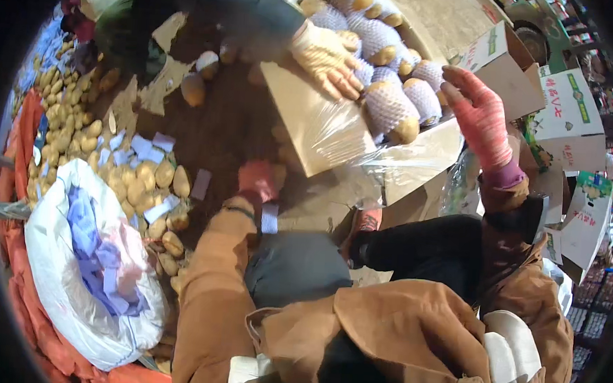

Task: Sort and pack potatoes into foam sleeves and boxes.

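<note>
My left hand [256,180], in a red glove, is low over the dark ground and blurred by motion. A brownish shape shows at its fingers, and I cannot tell whether it is gripped. Just below it, a lilac foam net sleeve [269,219] is by my knee. My right hand [479,115], in a red and white glove, has its fingers apart at the right side of an open cardboard box [315,119]. Potatoes in lilac foam nets [392,108] are heaped in that box, which has clear plastic film [340,141] over its flap.
Another person's cream-gloved hand [326,60] rests on the netted potatoes. Bare potatoes [140,183] lie in a pile at left, beside a white woven sack [48,261] holding foam nets [84,221]. Printed cartons [570,117] stand at right.
</note>
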Action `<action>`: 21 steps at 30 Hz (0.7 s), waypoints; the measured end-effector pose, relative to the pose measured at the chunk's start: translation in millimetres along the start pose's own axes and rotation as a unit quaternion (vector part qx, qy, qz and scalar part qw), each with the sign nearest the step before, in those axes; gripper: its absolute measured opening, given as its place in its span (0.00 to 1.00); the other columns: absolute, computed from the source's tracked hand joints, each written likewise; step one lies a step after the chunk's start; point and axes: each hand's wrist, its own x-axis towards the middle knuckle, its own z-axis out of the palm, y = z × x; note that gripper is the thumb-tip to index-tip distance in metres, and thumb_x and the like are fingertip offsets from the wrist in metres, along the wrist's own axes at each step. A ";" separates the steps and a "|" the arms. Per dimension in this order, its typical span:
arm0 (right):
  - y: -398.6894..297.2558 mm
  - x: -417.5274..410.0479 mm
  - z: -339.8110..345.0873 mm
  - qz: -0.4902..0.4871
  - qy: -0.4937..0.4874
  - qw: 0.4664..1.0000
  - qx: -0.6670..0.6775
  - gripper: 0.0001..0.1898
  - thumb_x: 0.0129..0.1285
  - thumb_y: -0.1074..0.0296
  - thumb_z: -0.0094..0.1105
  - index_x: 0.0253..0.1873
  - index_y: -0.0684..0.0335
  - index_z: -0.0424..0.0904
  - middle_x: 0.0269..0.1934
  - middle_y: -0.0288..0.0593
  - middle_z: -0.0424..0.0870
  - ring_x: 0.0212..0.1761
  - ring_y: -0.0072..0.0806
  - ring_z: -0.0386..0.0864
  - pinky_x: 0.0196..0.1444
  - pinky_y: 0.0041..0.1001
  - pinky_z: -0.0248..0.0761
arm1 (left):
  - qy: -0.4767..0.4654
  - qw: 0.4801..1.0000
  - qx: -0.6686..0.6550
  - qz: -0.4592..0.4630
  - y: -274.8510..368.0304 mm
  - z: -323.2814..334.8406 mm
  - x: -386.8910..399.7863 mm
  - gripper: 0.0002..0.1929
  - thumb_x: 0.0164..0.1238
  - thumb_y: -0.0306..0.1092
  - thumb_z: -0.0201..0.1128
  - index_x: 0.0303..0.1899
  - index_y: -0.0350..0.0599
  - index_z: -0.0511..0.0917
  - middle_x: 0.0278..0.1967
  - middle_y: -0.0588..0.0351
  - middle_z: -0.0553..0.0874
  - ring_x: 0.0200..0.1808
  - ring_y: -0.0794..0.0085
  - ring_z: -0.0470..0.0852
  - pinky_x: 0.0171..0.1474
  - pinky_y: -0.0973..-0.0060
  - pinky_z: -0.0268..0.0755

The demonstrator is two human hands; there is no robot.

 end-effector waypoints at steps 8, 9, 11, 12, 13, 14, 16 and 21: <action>-77.3 -60.7 36.4 -0.125 -0.233 0.952 0.154 0.33 0.66 0.62 0.76 0.74 0.62 0.75 0.63 0.51 0.85 0.65 0.39 0.83 0.70 0.38 0.76 | 0.078 0.341 -0.937 -0.016 18.9 -163.7 -146.2 0.36 0.78 0.55 0.67 0.78 0.47 0.69 0.74 0.50 0.77 0.76 0.55 0.76 0.81 0.48 0.66; -98.9 -64.6 46.7 -0.132 -0.239 0.944 0.185 0.41 0.61 0.65 0.80 0.78 0.62 0.70 0.68 0.51 0.82 0.68 0.39 0.81 0.71 0.39 0.75 | 0.108 0.337 -0.935 0.036 31.3 -205.3 -162.1 0.37 0.78 0.56 0.68 0.79 0.47 0.68 0.75 0.49 0.77 0.76 0.55 0.75 0.81 0.47 0.66; -116.4 -66.7 61.7 -0.118 -0.204 0.935 0.264 0.52 0.53 0.50 0.87 0.80 0.60 0.68 0.69 0.58 0.80 0.72 0.46 0.79 0.72 0.41 0.74 | 0.114 0.463 -0.878 0.044 83.0 -300.7 -176.7 0.40 0.80 0.60 0.65 0.80 0.44 0.66 0.74 0.52 0.77 0.76 0.60 0.74 0.79 0.54 0.67; -117.3 -58.0 66.3 -0.121 -0.194 0.930 0.286 0.53 0.54 0.51 0.86 0.81 0.62 0.65 0.68 0.57 0.80 0.72 0.44 0.78 0.72 0.40 0.73 | 0.133 0.603 -0.785 0.051 100.2 -329.6 -182.3 0.41 0.78 0.60 0.68 0.80 0.43 0.65 0.72 0.52 0.78 0.72 0.63 0.76 0.77 0.60 0.68; -117.0 -49.1 70.8 -0.120 -0.184 0.926 0.307 0.54 0.55 0.51 0.86 0.82 0.63 0.63 0.68 0.55 0.81 0.72 0.42 0.77 0.73 0.38 0.72 | 0.147 0.724 -0.672 0.055 116.8 -349.8 -181.5 0.43 0.77 0.60 0.70 0.80 0.41 0.65 0.71 0.52 0.79 0.69 0.66 0.78 0.75 0.66 0.68; -118.1 -44.0 59.6 -0.054 -0.203 0.882 0.421 0.52 0.58 0.53 0.84 0.82 0.63 0.64 0.68 0.53 0.81 0.72 0.40 0.77 0.73 0.38 0.72 | 0.223 0.722 -0.632 0.172 132.2 -362.5 -173.8 0.44 0.78 0.62 0.68 0.80 0.37 0.65 0.71 0.52 0.78 0.67 0.67 0.76 0.74 0.69 0.66; -117.2 -32.3 28.7 0.017 -0.196 0.797 0.570 0.47 0.62 0.58 0.81 0.83 0.61 0.64 0.67 0.51 0.81 0.71 0.38 0.78 0.73 0.37 0.73 | 0.245 0.768 -0.575 0.140 120.5 -373.4 -166.7 0.41 0.84 0.59 0.61 0.81 0.35 0.62 0.75 0.50 0.75 0.74 0.66 0.71 0.79 0.68 0.60; -43.3 37.6 -46.8 -0.009 0.006 0.896 0.443 0.42 0.66 0.62 0.78 0.81 0.62 0.66 0.66 0.52 0.82 0.63 0.39 0.84 0.64 0.35 0.81 | 0.238 0.676 -0.696 0.043 87.7 -356.0 -188.1 0.42 0.83 0.65 0.58 0.83 0.44 0.63 0.81 0.41 0.69 0.81 0.50 0.70 0.81 0.54 0.60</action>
